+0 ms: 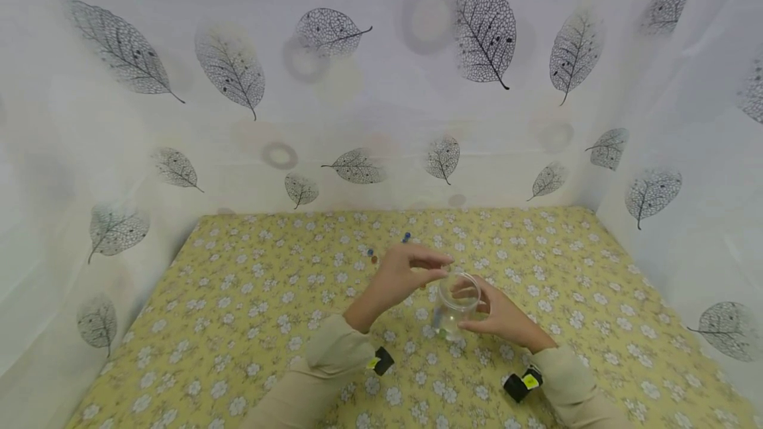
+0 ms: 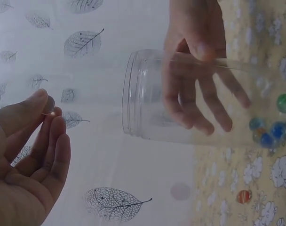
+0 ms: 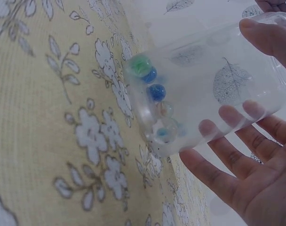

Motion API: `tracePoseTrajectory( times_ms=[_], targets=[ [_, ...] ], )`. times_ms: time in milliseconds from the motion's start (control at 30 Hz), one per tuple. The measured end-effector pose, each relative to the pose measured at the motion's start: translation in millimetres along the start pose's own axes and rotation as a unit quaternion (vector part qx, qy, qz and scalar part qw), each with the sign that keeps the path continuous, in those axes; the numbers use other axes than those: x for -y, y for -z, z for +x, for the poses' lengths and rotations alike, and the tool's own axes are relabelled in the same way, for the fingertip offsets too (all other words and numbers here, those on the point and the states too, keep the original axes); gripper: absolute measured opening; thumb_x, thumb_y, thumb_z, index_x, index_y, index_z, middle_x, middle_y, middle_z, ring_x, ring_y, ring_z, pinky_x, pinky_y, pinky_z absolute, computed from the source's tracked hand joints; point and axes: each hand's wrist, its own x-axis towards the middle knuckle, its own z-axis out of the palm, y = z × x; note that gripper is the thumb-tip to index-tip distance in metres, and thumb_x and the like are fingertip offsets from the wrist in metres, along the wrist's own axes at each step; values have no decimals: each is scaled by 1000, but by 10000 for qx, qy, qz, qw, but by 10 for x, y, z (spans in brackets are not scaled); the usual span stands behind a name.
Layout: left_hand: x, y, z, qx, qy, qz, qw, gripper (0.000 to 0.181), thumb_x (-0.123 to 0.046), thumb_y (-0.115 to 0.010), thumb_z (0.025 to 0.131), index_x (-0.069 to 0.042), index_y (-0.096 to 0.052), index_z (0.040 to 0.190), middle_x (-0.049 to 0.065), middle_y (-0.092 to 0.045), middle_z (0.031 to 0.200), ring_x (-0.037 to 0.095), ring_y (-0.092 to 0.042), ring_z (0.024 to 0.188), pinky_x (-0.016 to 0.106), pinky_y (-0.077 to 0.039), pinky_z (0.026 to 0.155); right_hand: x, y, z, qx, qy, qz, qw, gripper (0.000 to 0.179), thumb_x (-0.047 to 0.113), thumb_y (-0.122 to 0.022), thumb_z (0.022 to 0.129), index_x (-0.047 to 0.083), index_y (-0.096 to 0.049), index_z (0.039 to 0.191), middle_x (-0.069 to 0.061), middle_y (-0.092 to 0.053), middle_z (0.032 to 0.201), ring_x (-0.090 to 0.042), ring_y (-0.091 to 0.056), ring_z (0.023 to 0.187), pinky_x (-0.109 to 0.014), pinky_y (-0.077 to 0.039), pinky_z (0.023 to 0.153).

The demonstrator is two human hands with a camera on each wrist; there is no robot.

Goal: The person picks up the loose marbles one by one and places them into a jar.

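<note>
Below centre, the right hand (image 1: 499,315) is gripping one transparent jar (image 1: 451,316), at least five marbles (image 3: 157,92) inside; the left hand (image 1: 401,277) is pinching another marble (image 2: 50,105).

Perhaps a booth, with leaf-printed curtains (image 1: 393,111)

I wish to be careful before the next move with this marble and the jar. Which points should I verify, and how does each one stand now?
1. Marble secure: ok; the left grip pinches it at the fingertips.
2. Jar open at the top: ok; no lid shows on it.
3. Jar held: ok; the right grip has thumb and fingers around its side.
4. Marble centred over the mouth: cannot tell; the left wrist view lines them up, but the head view shows the fingertips near the rim's edge.
5. Jar base resting on the cloth: cannot tell.
6. All marbles gathered: not ok; an orange marble lies outside.
</note>
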Motion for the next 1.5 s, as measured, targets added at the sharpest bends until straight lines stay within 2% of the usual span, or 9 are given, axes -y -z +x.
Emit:
tracePoseTrajectory(
  times_ms=[133,233,400,633,933,1100,1300,1367,1500],
  targets=[
    [24,-61,25,22,-239,1,9997,22,-11,-69,85,-6,-72,105,10,-71,104,21,-67,89,24,-55,82,3,-2,-5,13,-19,99,9999,62,9,-68,86,3,-35,139,-22,-45,133,-46,-47,120,-29,-52,91],
    [46,-99,39,47,-326,3,9995,22,-9,-70,83,-5,-72,104,11,-71,103,21,-67,88,24,-55,82,11,-6,-13,10,-31,158,9999,63,9,-68,86,5,-35,139,-22,-45,133,-46,-46,120,-23,-49,91],
    [49,-137,44,42,-366,149,9992,23,-9,-71,82,-5,-72,105,11,-70,102,20,-67,88,21,-55,80,28,-12,-23,-23,-125,198,9997,66,10,-69,85,9,-33,141,-20,-46,133,-43,-47,121,-26,-49,93],
    [36,-151,56,96,-318,272,9991,23,-11,-70,83,-7,-72,106,8,-70,104,19,-66,89,15,-53,80,6,-11,-18,-9,-65,127,9999,71,10,-68,86,6,-28,144,-22,-47,133,-45,-48,119,-36,-51,92],
    [15,-159,81,169,-257,222,9993,23,-9,-69,84,-5,-71,106,10,-70,104,21,-67,90,26,-55,82,18,-5,-8,-34,-103,105,9999,73,11,-68,85,10,-27,146,-20,-48,134,-42,-48,120,-45,-49,94],
    [21,-154,84,179,-203,160,9995,23,-11,-69,84,-6,-71,107,9,-71,105,19,-68,90,23,-55,82,22,3,-7,-32,-122,122,9998,72,11,-69,85,11,-29,145,-18,-48,133,-40,-49,121,-42,-50,94],
    [76,-110,68,236,-194,39,9995,25,-13,-69,85,-6,-71,108,9,-70,106,19,-67,90,20,-54,82,13,4,-14,-2,-192,120,9997,67,12,-69,85,11,-33,142,-17,-47,134,-40,-48,122,-35,-51,93],
    [108,-82,60,233,-180,87,9995,25,-15,-69,85,-6,-71,109,9,-70,106,18,-66,91,19,-53,82,6,1,-12,-10,-199,125,9997,65,12,-69,85,8,-35,140,-17,-46,133,-41,-48,121,-37,-51,93],
    [168,-11,37,228,-7,61,9997,27,-19,-69,85,-8,-70,110,7,-70,108,17,-67,90,21,-56,71,-3,-8,-5,-3,-126,140,9998,64,12,-68,86,2,-35,139,-21,-45,133,-45,-47,121,-47,-50,92]
  ],
)
